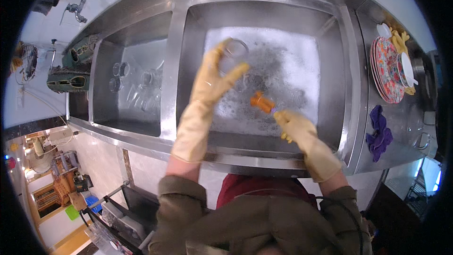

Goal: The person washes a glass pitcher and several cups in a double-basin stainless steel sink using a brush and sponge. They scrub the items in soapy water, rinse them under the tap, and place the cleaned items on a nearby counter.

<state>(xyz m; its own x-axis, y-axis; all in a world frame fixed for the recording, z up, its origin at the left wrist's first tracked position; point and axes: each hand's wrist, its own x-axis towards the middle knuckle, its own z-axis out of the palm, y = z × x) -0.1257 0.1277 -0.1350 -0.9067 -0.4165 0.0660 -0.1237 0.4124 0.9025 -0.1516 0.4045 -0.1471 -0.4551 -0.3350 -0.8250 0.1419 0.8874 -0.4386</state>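
Note:
Both my hands wear long cream rubber gloves above the large steel sink basin, which holds sudsy water. In my left hand is a clear drinking glass, its round rim facing up towards me. My right hand grips the handle of a brush with an orange head, which points at the glass side of the basin but stays apart from the glass. Something clear, perhaps another glass, shows faintly in the water between my hands.
The left basin holds several clear glasses. Green scrubbing tools hang or lie beyond it, below a wall tap. On the right counter are stacked floral plates, a bowl, yellow gloves and a purple cloth.

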